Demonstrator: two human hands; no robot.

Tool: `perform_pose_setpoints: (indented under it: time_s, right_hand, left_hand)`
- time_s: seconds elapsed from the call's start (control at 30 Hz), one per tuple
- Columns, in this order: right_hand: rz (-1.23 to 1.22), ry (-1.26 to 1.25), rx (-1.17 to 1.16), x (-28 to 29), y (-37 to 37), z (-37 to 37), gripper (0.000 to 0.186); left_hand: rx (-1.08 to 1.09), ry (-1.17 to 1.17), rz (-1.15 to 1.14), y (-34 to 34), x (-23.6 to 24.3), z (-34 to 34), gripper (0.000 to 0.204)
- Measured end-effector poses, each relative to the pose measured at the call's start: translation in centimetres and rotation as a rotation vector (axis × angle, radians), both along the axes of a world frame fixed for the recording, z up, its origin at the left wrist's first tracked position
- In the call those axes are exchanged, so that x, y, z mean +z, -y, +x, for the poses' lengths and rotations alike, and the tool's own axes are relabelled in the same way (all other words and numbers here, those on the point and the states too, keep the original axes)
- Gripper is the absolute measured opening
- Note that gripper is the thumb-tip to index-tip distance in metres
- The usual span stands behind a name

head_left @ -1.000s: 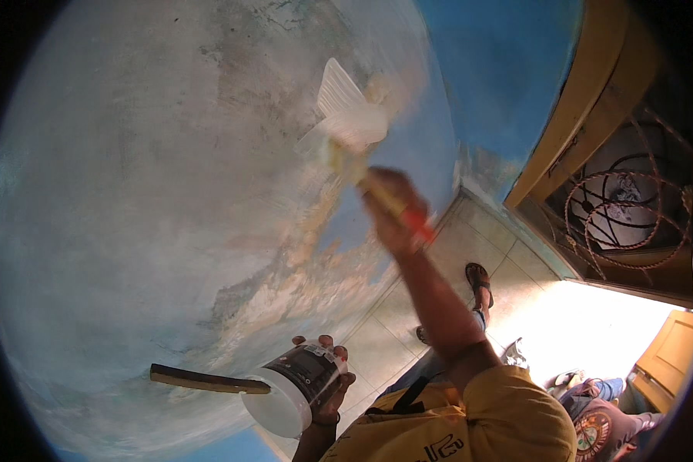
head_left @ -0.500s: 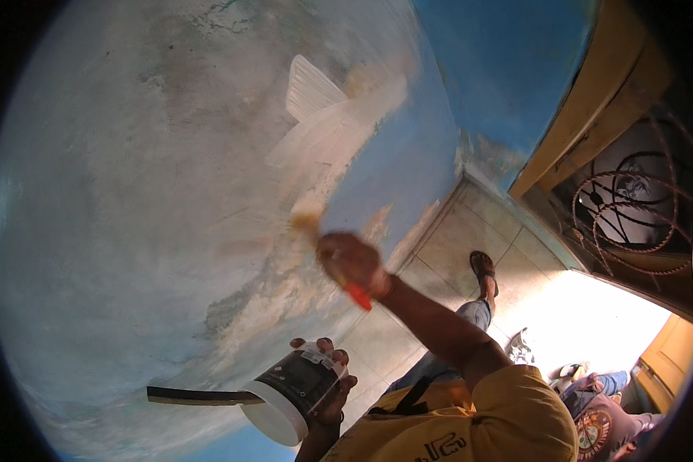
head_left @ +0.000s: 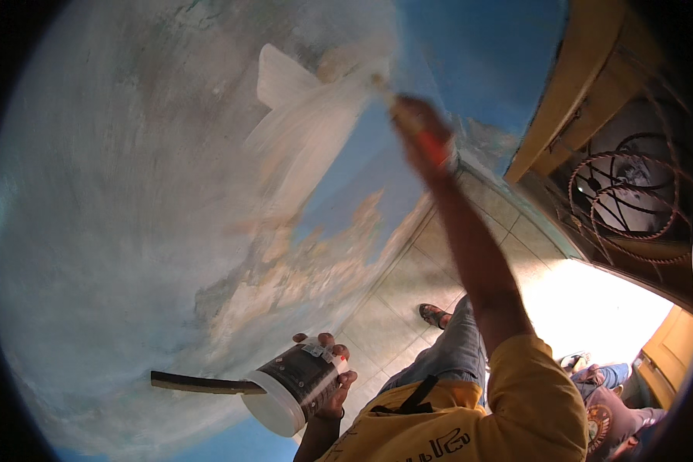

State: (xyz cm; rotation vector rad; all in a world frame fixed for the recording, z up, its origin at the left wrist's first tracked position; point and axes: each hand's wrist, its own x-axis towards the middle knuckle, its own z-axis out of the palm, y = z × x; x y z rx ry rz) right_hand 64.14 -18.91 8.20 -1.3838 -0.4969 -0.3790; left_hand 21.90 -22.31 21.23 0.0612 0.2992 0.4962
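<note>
My right hand [head_left: 422, 135], raised toward the top of the view and smeared by motion, is closed around a paintbrush [head_left: 385, 87]. The brush has a red part by my wrist, and its blurred tip is against or very close to the painted wall [head_left: 131, 192]. Beside the tip is a pale, fan-shaped white patch [head_left: 285, 79] with a broad whitish band below it. Low in the middle, my left hand [head_left: 335, 381] grips a white plastic tub [head_left: 277, 408] with a dark label, tilted. From the tub's rim a long dark flat stick [head_left: 200, 383] juts left. The tub's contents are hidden.
Tiled floor [head_left: 396, 308] runs along the wall's foot, with my sandalled foot [head_left: 434, 315] on it. Coiled rope [head_left: 624, 192] hangs by a wooden frame [head_left: 570, 92] at right. Another person [head_left: 616, 416] is at the lower right, near a bright doorway [head_left: 593, 308].
My right hand has swept up and to the right with the paintbrush, from the wall's lower patch to beside the white band's upper end. My left hand still holds the tub. My foot has shifted left.
</note>
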Motion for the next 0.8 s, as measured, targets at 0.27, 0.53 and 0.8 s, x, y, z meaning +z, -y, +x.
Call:
perform_pose_setpoints:
  time_s: [0.27,0.53,0.8]
  right_hand:
    - [0.085,0.358,0.447,3.6,-1.0,-12.2,0.027]
    - [0.576,-0.732,-0.015,1.1,1.7,4.0,0.014]
    - [0.779,-0.396,0.183,16.8,1.1,2.5,0.018]
  left_hand:
    - [-0.036,0.000,0.076,0.2,1.0,1.4,0.047]
    - [-0.035,0.043,0.079,0.4,1.8,2.1,0.048]
    - [0.010,0.070,0.104,1.0,2.8,3.1,0.050]
